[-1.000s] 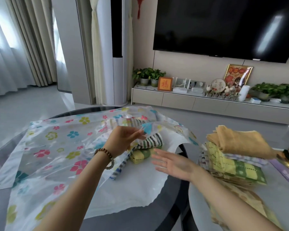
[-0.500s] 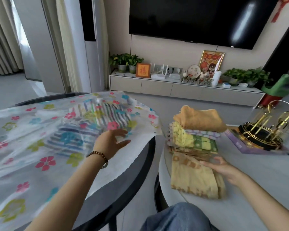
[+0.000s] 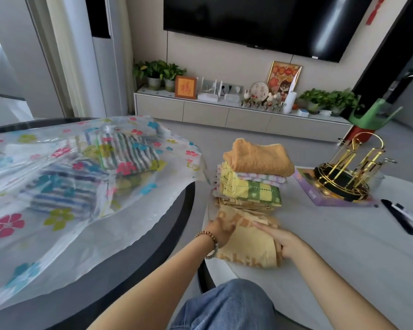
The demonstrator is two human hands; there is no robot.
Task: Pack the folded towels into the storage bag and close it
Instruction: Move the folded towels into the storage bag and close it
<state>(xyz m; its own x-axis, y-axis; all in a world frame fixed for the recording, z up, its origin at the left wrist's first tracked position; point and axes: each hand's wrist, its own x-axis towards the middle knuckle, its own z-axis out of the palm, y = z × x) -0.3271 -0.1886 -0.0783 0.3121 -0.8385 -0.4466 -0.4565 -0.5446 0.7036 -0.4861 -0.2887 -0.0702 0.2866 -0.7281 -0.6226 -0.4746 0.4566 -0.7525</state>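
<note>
A clear storage bag (image 3: 65,210) printed with flowers lies on the dark round table at left, with striped folded towels (image 3: 126,152) inside it. On the pale table at right stands a stack of folded towels (image 3: 253,177), an orange one on top. In front of the stack lies a yellow folded towel (image 3: 246,244). My left hand (image 3: 221,231) grips its left edge, and my right hand (image 3: 280,240) holds its right side with the fingers lying across the top.
A gold wire rack (image 3: 348,172) sits on a purple box (image 3: 320,194) right of the stack. A dark flat object (image 3: 398,216) lies near the right edge. A gap separates the dark table (image 3: 153,246) from the pale table (image 3: 343,246). A denim-clad knee (image 3: 227,306) is below.
My left hand left the storage bag and crossed right onto the yellow towel. My right hand shifted along that towel. The view turned right.
</note>
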